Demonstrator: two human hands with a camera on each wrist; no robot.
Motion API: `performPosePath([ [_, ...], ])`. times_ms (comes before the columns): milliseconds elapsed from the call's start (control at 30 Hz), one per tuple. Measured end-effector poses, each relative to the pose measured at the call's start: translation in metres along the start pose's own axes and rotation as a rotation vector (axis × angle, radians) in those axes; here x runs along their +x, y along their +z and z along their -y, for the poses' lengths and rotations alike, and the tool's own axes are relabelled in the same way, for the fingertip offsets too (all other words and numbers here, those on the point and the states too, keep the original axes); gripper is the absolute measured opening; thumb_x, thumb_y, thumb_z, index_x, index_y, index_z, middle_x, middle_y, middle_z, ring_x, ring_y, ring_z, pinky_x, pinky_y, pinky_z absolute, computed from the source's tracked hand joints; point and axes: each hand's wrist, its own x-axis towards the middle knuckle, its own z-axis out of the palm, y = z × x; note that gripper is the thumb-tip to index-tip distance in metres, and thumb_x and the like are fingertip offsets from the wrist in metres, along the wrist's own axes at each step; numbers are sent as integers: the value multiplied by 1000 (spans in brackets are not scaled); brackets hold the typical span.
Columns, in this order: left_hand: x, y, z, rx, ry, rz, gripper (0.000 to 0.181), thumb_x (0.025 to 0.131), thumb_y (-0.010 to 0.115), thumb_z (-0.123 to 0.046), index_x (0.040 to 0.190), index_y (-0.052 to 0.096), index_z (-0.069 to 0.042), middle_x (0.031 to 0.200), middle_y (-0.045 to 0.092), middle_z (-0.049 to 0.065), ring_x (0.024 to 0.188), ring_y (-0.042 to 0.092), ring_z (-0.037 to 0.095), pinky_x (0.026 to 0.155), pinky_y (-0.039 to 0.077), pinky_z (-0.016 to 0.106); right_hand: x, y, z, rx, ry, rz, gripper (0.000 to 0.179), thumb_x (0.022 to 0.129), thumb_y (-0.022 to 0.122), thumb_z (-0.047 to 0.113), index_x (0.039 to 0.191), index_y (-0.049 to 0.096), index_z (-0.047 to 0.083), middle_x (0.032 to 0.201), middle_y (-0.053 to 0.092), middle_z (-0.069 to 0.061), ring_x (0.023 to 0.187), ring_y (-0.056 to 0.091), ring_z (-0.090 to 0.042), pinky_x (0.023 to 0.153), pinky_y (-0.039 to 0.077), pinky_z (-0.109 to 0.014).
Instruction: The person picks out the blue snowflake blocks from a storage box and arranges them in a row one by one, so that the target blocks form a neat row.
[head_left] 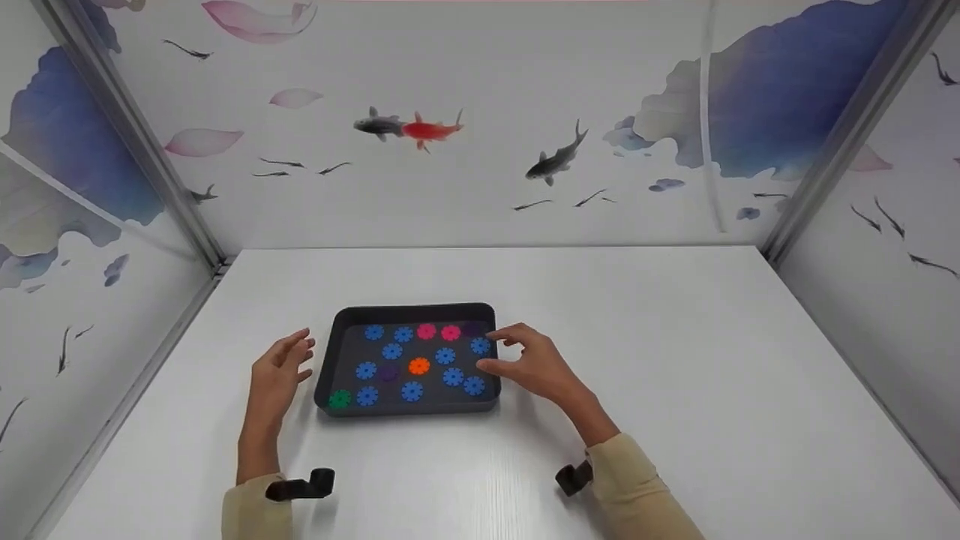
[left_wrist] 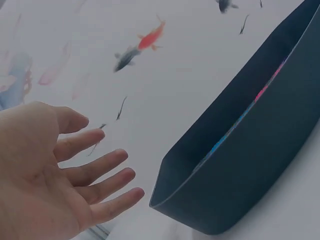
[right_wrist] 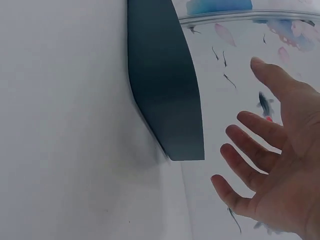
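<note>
Three fish-print walls [head_left: 480, 202] hem in a white bench [head_left: 675, 375], whose flat top lets the dark tray [head_left: 412, 313] sit level, approx. left of mid-bench. Its raised sides prob. stop loose bits sliding off. L hand [head_left: 276, 375] hangs just beside the tray's left side, not touching, fingers relaxed, holding nothing; seemingly close by to steady it. R hand [head_left: 538, 366] is at the right rim, thumb & index apart, also gripping nothing per its wrist view. Small discs lie flat inside, spaced out in what looks like one layer, so presumably each is easy to reach: mostly blue, plus pink discs [head_left: 426, 331], an orange disc [head_left: 418, 366] & a green disc [head_left: 340, 399]. R thumb-index gap lines up w/ one blue disc [head_left: 480, 346]; contact can't be told.
</note>
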Motion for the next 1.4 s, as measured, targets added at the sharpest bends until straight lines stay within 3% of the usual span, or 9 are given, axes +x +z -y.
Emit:
performPosePath([
  [100, 2, -5, 7, 37, -52, 37, 50, 108, 42, -33, 150, 43, -6, 150, 50, 22, 137, 51, 34, 105, 55, 36, 3, 5, 1, -33, 13, 43, 55, 83, 82, 38, 129, 68, 11, 130, 64, -8, 122, 58, -32, 97, 56, -48],
  [300, 0, -9, 15, 88, -138, 147, 55, 107, 46, -34, 154, 38, -6, 154, 43, 25, 136, 50, 39, 108, 53, 44, 6, 14, 2, -131, -6, 68, 52, 82, 83, 32, 127, 69, 10, 125, 66, -9, 118, 60, -32, 98, 55, -49],
  [633, 1, -14, 24, 69, -141, 273, 56, 106, 51, -29, 155, 35, -8, 157, 38, 26, 142, 43, 42, 110, 49, 52, 6, 28, 5, -318, -39, 34, 47, 81, 84, 29, 122, 72, 9, 111, 69, -7, 97, 60, -22, 83, 58, -43],
  [900, 1, -16, 32, 48, -121, 273, 54, 102, 51, -12, 154, 37, -7, 156, 40, 26, 135, 51, 41, 103, 55, 48, 5, 36, 5, -365, -54, 60, 39, 82, 84, 29, 115, 75, 11, 107, 67, -5, 98, 65, -23, 85, 59, -46],
  [1200, -1, -15, 35, 32, -126, 284, 55, 102, 52, -8, 154, 37, -7, 155, 39, 28, 137, 49, 43, 102, 56, 47, 5, 39, 6, -355, 9, 125, 37, 81, 84, 28, 112, 75, 10, 110, 65, -6, 98, 62, -23, 92, 57, -48],
  [1400, -3, -15, 37, 24, -128, 292, 55, 102, 52, -8, 155, 36, -9, 156, 38, 28, 137, 48, 42, 104, 55, 47, 6, 42, 9, -390, 59, 118, 38, 78, 87, 27, 110, 76, 10, 107, 66, -6, 96, 61, -23, 91, 57, -48],
])
